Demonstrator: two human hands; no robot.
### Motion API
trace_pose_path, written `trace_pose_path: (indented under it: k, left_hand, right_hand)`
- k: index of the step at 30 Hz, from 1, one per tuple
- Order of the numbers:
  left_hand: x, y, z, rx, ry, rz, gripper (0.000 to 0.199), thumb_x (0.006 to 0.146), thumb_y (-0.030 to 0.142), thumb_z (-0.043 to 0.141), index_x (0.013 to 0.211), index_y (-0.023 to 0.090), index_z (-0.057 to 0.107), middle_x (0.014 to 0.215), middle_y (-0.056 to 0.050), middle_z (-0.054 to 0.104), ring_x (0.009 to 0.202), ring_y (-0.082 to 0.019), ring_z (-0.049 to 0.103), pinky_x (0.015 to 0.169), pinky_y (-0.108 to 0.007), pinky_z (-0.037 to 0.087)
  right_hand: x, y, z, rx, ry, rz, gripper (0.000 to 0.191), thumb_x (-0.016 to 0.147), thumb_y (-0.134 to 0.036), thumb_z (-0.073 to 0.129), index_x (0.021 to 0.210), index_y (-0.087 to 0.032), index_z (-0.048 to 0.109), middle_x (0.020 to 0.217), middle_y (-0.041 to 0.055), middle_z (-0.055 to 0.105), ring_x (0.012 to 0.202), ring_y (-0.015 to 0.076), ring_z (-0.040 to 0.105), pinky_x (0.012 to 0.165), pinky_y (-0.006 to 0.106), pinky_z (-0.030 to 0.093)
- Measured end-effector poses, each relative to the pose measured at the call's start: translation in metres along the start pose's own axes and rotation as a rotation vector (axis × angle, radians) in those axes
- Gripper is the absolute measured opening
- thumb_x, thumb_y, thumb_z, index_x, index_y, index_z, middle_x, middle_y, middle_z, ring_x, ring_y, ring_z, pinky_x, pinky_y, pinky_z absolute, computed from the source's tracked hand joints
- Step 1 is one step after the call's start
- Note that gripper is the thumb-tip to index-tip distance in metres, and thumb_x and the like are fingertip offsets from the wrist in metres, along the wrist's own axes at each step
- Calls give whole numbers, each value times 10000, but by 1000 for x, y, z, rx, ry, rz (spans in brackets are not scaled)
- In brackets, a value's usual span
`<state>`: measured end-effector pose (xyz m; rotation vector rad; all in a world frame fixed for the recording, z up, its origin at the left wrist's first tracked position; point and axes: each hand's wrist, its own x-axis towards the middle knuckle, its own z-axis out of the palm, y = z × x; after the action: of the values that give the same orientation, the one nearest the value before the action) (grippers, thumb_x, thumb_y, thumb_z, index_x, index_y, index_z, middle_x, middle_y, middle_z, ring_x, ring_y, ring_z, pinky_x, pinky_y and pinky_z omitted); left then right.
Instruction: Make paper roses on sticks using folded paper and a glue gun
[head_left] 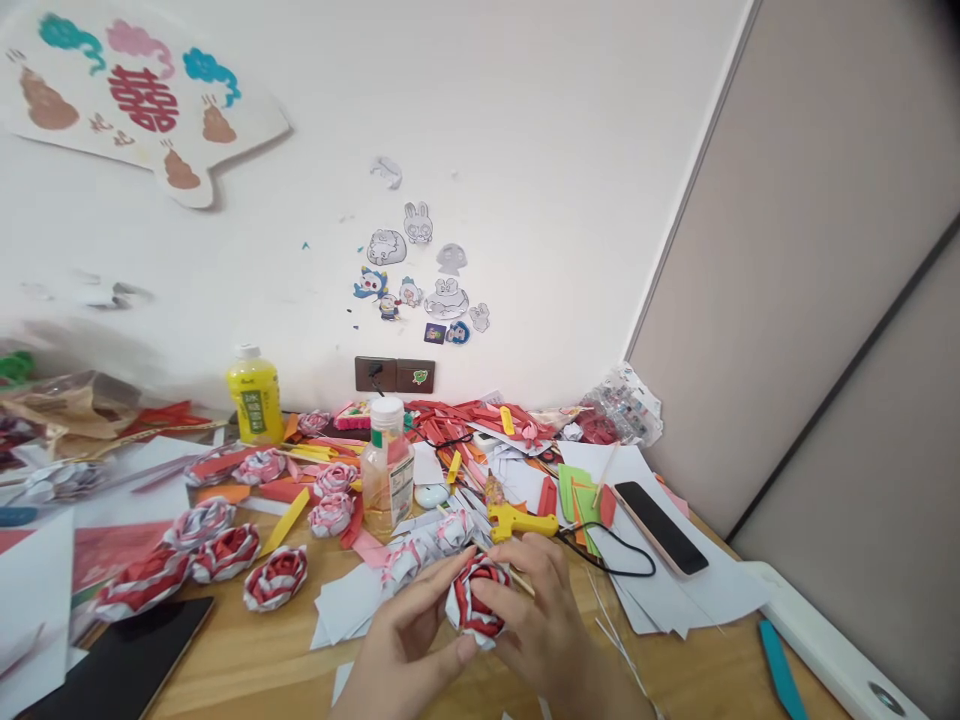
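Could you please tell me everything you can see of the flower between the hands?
The flower is rose-shaped, with layered red and white folds that look like crumpled paper. Its face is turned upward, toward the viewer. It is over the table, held from either side by the left hand and right hand, which cover part of it.

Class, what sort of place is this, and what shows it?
Probably a craft table, perhaps at home: the left hand and right hand hold a red-and-white paper rose, red paper strips lie heaped near the wall, and what looks like a yellow glue gun lies nearby.
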<state>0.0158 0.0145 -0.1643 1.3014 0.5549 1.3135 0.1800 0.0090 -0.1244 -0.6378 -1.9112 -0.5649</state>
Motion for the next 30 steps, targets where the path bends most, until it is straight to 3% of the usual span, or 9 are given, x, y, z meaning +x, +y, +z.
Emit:
trace_pose_path:
  k: [8, 15, 21, 23, 26, 30]
  left_hand:
    - [2, 1, 2, 104, 15, -13, 458, 688, 295, 747, 1120, 403, 640, 1282, -23, 612, 1232, -260, 503, 1031, -395, 371]
    - [4, 21, 7, 198, 18, -19, 396, 671, 336, 749, 1048, 427, 670, 1188, -49, 672, 1165, -284, 563, 991, -438, 407]
    - [2, 13, 3, 219, 36, -63, 421, 677, 291, 754, 1068, 419, 664, 1267, -29, 622, 1230, -272, 504, 1026, -412, 378]
    - [2, 13, 5, 159, 92, -68, 432, 647, 291, 779, 1054, 398, 680, 1263, -27, 626, 1236, -277, 497, 1033, -399, 375]
    - [3, 21, 11, -17, 220, -91, 483, 605, 297, 811, 1067, 360, 685, 1251, -28, 635, 1229, -286, 502, 1019, -380, 404]
    - [8, 34, 14, -169, 366, -113, 575, 562, 280, 843, 1108, 310, 667, 1227, -42, 654, 1180, -286, 549, 942, -333, 482]
  right_hand:
    - [-8, 1, 4, -15, -35, -35, 201, 901, -133, 496, 1068, -235, 541, 1056, 51, 535, 971, 178, 522, 890, 359, 440]
    - [0, 1, 1, 31, -46, -26, 201, 885, -100, 497, 1006, -233, 586, 1034, 46, 506, 928, 168, 510, 853, 327, 446]
    - [-2, 2, 3, 44, -79, -35, 281, 858, -60, 495, 1056, -244, 571, 1093, 45, 477, 968, 177, 486, 895, 334, 407]
    - [-4, 4, 4, 86, -82, -9, 340, 842, -60, 496, 1128, -242, 529, 1129, 57, 476, 1010, 190, 480, 914, 342, 398]
    - [-8, 9, 7, 281, -77, 193, 509, 823, -115, 528, 1293, -231, 372, 1204, 92, 479, 1112, 225, 463, 943, 383, 387]
    - [-15, 14, 15, 819, -269, 739, 576, 826, -328, 626, 1320, -222, 348, 1188, 106, 551, 1144, 244, 499, 961, 413, 377]
